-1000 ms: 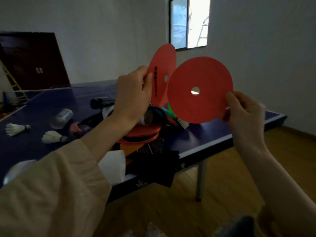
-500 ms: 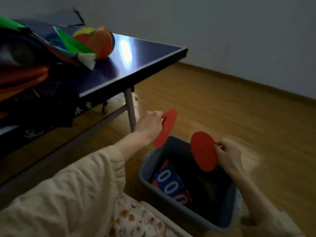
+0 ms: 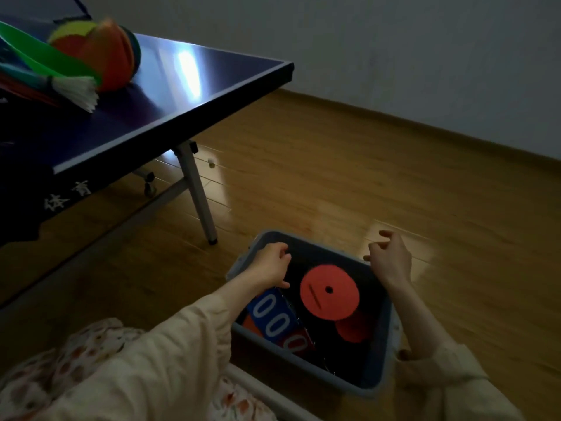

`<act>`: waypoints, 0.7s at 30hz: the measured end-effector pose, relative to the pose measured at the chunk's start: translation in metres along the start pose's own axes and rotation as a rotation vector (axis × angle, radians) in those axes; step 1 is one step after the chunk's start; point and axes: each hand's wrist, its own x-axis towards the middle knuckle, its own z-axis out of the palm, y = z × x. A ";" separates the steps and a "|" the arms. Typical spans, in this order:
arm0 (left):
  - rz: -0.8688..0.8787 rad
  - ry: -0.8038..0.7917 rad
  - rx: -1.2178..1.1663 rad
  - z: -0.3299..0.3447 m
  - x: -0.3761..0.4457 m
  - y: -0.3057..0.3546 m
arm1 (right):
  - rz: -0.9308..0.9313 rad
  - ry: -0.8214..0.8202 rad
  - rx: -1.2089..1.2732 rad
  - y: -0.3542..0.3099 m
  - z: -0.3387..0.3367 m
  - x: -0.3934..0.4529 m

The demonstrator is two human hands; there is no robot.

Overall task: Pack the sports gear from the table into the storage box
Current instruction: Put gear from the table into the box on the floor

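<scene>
A grey storage box stands on the wooden floor beside the table leg. Two red discs lie inside it: one disc with a centre hole on top, a second disc partly under it. A blue score card with white zeros lies in the box's left part. My left hand hovers over the box's left rim, fingers loosely curled, holding nothing. My right hand hangs above the right rim, fingers loosely bent and empty.
The dark blue table fills the upper left, its metal leg close to the box. On it lie a colourful stack of discs, a green piece and a white shuttlecock. Bare wooden floor spreads to the right.
Both hands have let go of the red discs, which now lie in the box. The hands have drawn apart toward the box's rims and the view has tilted further down.
</scene>
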 end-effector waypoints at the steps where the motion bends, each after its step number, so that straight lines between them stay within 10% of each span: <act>1: 0.008 0.015 0.014 -0.002 0.002 -0.004 | -0.022 -0.001 0.020 -0.004 0.001 0.000; 21: 0.364 0.539 0.393 -0.153 -0.078 0.030 | -0.371 -0.392 0.209 -0.174 0.129 -0.064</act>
